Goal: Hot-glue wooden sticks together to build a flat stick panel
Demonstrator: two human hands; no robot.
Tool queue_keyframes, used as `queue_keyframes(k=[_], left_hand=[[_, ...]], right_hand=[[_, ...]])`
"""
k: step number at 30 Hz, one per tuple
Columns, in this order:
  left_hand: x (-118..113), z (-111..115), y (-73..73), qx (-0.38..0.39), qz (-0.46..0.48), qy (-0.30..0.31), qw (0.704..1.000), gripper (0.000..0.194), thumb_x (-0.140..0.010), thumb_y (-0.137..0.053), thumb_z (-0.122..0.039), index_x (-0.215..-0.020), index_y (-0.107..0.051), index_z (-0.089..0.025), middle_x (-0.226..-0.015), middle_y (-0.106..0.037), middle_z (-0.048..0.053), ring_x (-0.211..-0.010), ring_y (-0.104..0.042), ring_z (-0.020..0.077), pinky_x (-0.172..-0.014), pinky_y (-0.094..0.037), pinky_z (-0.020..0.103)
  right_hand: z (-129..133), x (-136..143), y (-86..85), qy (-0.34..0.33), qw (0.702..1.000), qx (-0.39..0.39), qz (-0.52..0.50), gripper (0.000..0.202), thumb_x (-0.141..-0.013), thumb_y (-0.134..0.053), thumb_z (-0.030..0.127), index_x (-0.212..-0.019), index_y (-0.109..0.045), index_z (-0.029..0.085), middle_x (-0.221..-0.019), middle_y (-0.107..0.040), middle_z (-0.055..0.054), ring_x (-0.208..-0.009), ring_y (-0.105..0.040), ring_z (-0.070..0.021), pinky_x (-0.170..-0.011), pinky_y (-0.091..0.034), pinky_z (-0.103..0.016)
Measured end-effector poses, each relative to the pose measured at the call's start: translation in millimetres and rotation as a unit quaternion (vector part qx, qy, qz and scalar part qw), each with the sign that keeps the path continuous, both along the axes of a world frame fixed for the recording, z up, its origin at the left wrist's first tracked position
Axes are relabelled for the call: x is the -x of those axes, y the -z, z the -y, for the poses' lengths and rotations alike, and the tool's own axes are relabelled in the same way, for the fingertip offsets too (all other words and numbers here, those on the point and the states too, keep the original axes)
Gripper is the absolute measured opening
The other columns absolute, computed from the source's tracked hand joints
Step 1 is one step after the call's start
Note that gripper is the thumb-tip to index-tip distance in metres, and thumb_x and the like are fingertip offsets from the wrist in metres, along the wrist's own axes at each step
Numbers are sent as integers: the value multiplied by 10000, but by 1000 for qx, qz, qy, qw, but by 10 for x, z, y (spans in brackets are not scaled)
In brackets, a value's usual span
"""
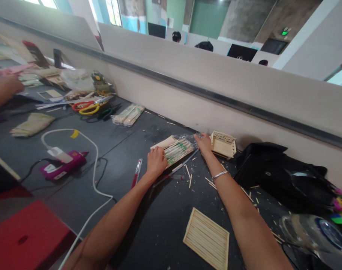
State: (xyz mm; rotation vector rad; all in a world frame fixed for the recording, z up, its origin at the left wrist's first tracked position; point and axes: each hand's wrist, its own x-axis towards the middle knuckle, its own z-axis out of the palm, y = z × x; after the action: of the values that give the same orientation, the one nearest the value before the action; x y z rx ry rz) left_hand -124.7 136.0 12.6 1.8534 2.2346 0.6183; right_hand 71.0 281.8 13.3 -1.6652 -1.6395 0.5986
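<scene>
A clear plastic pack of wrapped sticks (179, 150) lies on the dark table. My left hand (157, 160) rests at its left end, fingers curled on the pack. At the other end my right hand (203, 144) pinches the clear plastic. Just right of that hand sits a small wooden box with lattice work (223, 144). A flat panel of joined sticks (207, 239) lies nearer the front. Loose sticks (190, 181) and crumbs are scattered between. A red-handled tool (136, 174) lies left of my left hand.
A purple power strip (63, 165) with a white cable is at left, near a red stool (30, 236). Scissors (89, 108) and more packs (128, 114) lie behind. A black bag (283, 176) and a clear jar (314, 232) are right. Another person's hand (5, 92) shows far left.
</scene>
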Motion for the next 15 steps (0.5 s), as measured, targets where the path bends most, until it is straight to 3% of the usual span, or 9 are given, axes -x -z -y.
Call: queue_keyframes(k=[7, 15], left_hand=[[-15, 7, -7, 1, -4, 1, 1000, 172, -805, -475, -74, -858, -557, -216, -967, -632, 99, -1003, -570, 283, -828, -447, 401], [-13, 17, -15, 8, -9, -3, 1000, 166, -808, -473, -74, -846, -545, -219, -979, -634, 97, -1004, -575, 278, -817, -447, 389]], right_hand=[[10, 79, -60, 25, 999, 25, 21, 335, -957, -599, 369, -1244, -592, 197, -1273, -605, -88, -1061, -629, -217, -894, -547, -435], [-19, 4, -139, 10, 998, 30, -56, 340, -955, -599, 376, -1243, -592, 195, -1264, -609, -87, -1054, -632, -218, -887, -551, -433]])
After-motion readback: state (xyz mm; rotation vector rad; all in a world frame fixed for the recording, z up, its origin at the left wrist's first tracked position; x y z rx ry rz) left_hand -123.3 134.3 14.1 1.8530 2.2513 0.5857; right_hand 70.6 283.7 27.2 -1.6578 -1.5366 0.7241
